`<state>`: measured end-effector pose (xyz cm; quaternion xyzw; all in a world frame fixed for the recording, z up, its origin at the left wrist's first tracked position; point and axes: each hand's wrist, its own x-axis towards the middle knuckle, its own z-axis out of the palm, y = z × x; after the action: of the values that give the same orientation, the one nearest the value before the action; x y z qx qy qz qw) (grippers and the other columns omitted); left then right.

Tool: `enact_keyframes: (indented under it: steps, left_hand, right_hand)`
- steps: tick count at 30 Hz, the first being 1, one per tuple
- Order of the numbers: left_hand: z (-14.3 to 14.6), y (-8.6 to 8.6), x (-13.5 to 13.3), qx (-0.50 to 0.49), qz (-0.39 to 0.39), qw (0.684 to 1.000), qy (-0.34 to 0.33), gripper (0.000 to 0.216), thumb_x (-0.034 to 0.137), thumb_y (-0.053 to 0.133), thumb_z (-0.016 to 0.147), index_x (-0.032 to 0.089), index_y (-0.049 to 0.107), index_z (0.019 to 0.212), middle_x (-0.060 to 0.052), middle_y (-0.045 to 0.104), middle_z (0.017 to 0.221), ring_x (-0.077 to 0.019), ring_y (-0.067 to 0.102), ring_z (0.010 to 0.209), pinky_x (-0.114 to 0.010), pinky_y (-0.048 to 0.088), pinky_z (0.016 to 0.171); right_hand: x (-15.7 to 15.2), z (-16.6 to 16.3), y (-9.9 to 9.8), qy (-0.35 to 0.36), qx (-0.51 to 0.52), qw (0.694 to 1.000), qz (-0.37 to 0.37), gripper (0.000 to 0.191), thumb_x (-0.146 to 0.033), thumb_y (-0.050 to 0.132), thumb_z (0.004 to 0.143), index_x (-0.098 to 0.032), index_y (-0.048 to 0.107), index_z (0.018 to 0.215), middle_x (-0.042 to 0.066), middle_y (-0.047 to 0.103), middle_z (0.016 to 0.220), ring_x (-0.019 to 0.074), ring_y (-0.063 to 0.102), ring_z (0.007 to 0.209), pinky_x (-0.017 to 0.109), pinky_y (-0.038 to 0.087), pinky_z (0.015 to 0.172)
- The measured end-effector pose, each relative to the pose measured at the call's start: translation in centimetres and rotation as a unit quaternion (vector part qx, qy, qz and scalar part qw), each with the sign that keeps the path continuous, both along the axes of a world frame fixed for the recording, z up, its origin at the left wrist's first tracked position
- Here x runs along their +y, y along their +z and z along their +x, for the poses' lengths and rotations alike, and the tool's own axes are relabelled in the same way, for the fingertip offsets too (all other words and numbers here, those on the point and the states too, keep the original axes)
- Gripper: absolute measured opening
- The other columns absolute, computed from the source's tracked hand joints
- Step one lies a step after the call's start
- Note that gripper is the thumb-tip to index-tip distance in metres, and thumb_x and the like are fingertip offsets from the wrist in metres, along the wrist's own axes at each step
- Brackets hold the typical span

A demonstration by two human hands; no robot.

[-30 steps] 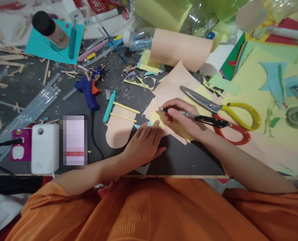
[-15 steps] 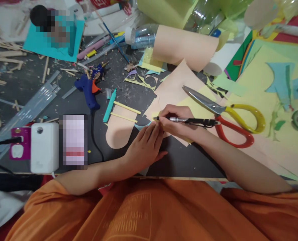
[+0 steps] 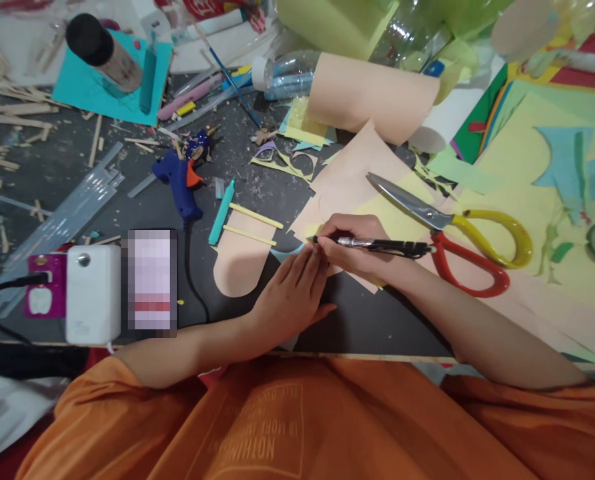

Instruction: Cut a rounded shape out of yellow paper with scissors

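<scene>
My right hand [image 3: 350,250] is closed round a black pen [image 3: 377,245] whose tip touches the left edge of a small yellow paper piece [image 3: 311,230]. That piece lies on peach paper [image 3: 347,180]. My left hand [image 3: 292,293] rests flat on the dark table with its fingers stretched out, fingertips pressing near the pen tip. Just left of my hands lies a peach rounded cut-out [image 3: 237,263] with two yellow strips and a teal strip [image 3: 221,210] on it.
Yellow-and-red scissors [image 3: 457,233] lie to the right of my hand. A blue glue gun [image 3: 180,180], glue sticks [image 3: 62,217], a white power adapter [image 3: 92,293], a plastic bottle [image 3: 287,70], a peach paper roll [image 3: 372,93] and coloured sheets [image 3: 537,173] crowd the table.
My right hand lowered the pen and slid its tip left along the yellow piece. My left hand's fingers closed in toward the tip.
</scene>
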<state>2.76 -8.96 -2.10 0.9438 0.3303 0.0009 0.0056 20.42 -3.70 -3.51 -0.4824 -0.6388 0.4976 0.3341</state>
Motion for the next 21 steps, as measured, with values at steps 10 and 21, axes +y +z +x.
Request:
enact_keyframes:
  steps: [10, 21]
  left_hand:
    - [0.09, 0.05, -0.01, 0.009, 0.036, 0.999, -0.003, 0.058, 0.043, 0.042, 0.094, 0.0, 0.053, 0.131, -0.023, 0.058, 0.133, -0.0297, 0.055, 0.126, -0.037, 0.046, 0.102]
    - [0.02, 0.05, -0.05, 0.017, 0.002, 1.0, -0.003, 0.059, 0.04, 0.044, 0.094, -0.003, 0.047, 0.135, -0.026, 0.052, 0.139, -0.0311, 0.048, 0.133, -0.039, 0.043, 0.106]
  right_hand:
    - [-0.1, 0.25, -0.14, 0.014, 0.01, 1.0, 0.02, 0.015, -0.026, 0.058, 0.083, -0.017, 0.062, 0.072, -0.002, 0.062, 0.065, 0.0085, 0.051, 0.056, 0.022, 0.038, 0.053]
    - [-0.15, -0.41, 0.48, -0.043, -0.004, 0.999, 0.011, 0.013, -0.021, 0.056, 0.077, -0.018, 0.059, 0.065, -0.002, 0.059, 0.062, 0.0092, 0.049, 0.055, 0.023, 0.04, 0.055]
